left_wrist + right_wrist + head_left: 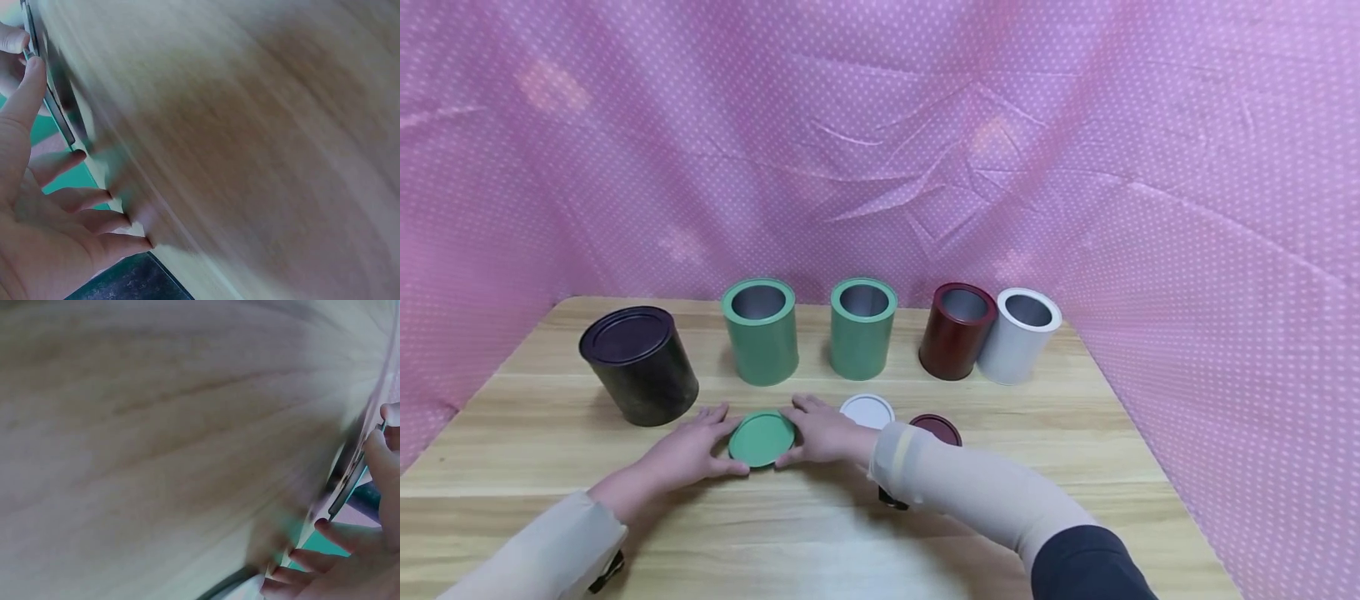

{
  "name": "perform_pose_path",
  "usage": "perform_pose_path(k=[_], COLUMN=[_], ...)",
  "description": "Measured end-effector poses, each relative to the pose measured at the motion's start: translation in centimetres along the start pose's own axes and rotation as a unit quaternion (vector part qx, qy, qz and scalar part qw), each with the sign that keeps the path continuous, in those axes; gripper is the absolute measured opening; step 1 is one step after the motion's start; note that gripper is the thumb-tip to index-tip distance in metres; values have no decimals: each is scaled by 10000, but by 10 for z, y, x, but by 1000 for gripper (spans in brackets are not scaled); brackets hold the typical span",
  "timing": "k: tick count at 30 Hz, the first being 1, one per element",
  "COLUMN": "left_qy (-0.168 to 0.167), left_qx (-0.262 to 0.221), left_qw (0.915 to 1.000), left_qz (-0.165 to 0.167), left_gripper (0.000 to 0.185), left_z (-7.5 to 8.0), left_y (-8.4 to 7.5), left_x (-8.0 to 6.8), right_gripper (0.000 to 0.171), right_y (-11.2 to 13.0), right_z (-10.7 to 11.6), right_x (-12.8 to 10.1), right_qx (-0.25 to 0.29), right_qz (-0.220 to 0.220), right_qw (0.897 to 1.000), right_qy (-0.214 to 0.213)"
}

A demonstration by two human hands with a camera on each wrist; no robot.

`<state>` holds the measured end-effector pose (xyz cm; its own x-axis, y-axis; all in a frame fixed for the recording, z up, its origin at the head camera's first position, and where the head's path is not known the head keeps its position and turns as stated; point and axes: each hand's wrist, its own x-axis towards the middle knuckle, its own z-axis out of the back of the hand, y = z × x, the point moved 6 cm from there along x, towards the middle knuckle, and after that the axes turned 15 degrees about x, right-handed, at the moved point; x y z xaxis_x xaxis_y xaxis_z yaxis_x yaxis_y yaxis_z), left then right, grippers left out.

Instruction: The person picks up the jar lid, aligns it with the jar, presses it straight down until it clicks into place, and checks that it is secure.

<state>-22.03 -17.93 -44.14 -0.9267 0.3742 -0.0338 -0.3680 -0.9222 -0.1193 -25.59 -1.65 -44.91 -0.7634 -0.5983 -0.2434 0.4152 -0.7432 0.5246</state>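
Note:
A round green lid [762, 439] lies between both hands, close over the wooden table. My left hand [691, 448] holds its left rim, thumb at the near side and index finger farther back. On the opposite rim my right hand [823, 433] has its thumb and index finger in the same way. Seen edge-on in the left wrist view, the lid [59, 119] shows a dark shadow under it. The other fingers spread out with their tips at the tabletop. A white lid [867, 408] and a dark red lid [942, 427] lie beyond the right forearm, partly covered by it.
At the back stand two open green cans [766, 350] [861, 346], an open dark red can [953, 340] and an open white can [1011, 354] close beside it. A larger black can [658, 383] with its lid on stands left. Pink dotted cloth [880, 150] surrounds the table.

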Motion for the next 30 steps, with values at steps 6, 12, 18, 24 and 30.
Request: perform_pose_path(k=[6, 12, 18, 24, 30], left_qy=[67, 63, -243, -402, -599], left_qx=[-274, -368, -557, -720, -859], left_qw=[9996, 9992, 9981, 9965, 9940], left_qz=[47, 111, 111, 164, 323], left_gripper=[86, 87, 85, 82, 80], left_z=[4, 4, 6, 4, 7], left_y=[-1, -2, -6, -9, -11], left_x=[-1, -4, -8, -11, -13], right_gripper=[82, 83, 76, 80, 82], right_y=[1, 1, 4, -1, -6], right_z=[4, 6, 8, 6, 9], right_x=[-3, -5, -8, -11, -16], right_qx=[249, 405, 993, 1516, 1945], right_qz=[285, 576, 1145, 1113, 817], right_qw=[9993, 9975, 9884, 9821, 9775], right_qy=[-25, -37, -84, -26, 88])
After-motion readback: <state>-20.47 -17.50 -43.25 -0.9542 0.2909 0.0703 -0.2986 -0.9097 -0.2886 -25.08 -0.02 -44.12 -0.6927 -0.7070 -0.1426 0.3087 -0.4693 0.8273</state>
